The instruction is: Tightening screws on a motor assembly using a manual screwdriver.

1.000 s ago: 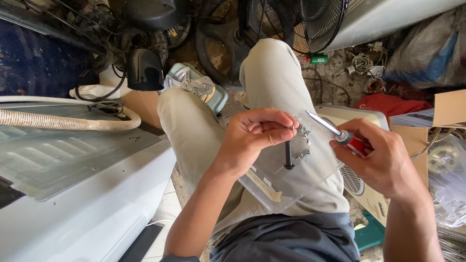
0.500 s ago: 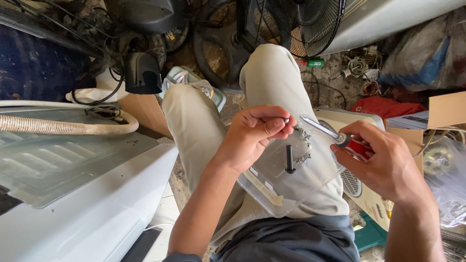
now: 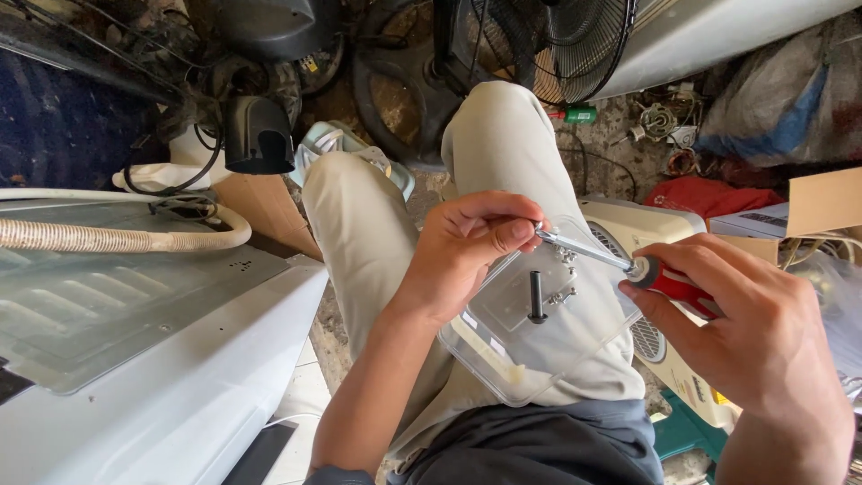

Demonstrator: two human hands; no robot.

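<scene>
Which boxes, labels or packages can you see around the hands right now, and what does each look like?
Brown cardboard box flap: far right, beside the right hand, plain tan.
Flat white box with a dark label strip: just under that flap, label too small to read.
Brown cardboard box: left of the knees, plain, against the white appliance.
Small green bottle with a red cap: on the floor by the black fan guard.

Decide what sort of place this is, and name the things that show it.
Probably a cluttered repair workshop for household appliances: a fan with a wire guard, loose wire coils on the dirty floor, and a red-handled screwdriver in use.
</scene>
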